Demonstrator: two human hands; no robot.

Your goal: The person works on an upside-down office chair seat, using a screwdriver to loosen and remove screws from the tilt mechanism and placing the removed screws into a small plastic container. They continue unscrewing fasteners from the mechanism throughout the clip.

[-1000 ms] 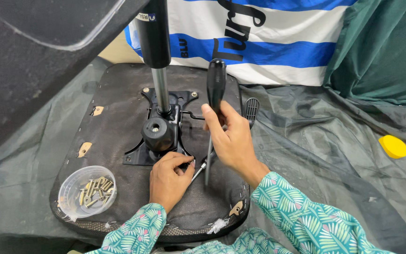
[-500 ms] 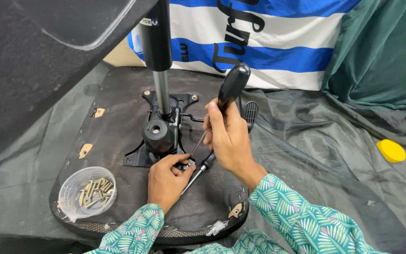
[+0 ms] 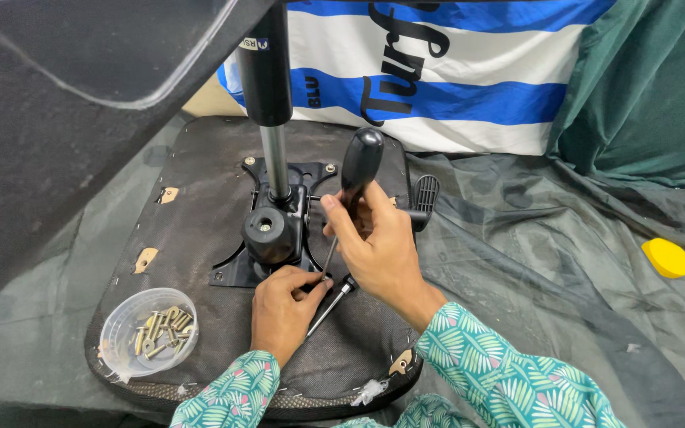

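Even, soft light from overhead, nothing harsh. Faint shadow pools just under the right hand (image 3: 378,250). Mild glare on the screwdriver handle (image 3: 361,162) above it. Everything around the hand stays sharp, no motion blur.

The screwdriver (image 3: 350,198) has a glossy black, bulb-ended handle and a thin metal shaft. It stands tilted, handle up and leaning toward the far right, tip down at the near corner of the black metal seat plate (image 3: 275,238). The right hand (image 3: 378,250) wraps around the lower part of the handle; the left hand (image 3: 283,305) pinches at the tip, hiding whatever sits there. The seat plate is bolted flat to the dark fabric underside of an upturned chair seat (image 3: 200,198), with a round black knob on its near side and a gas-lift column (image 3: 267,95) rising upright from its centre.
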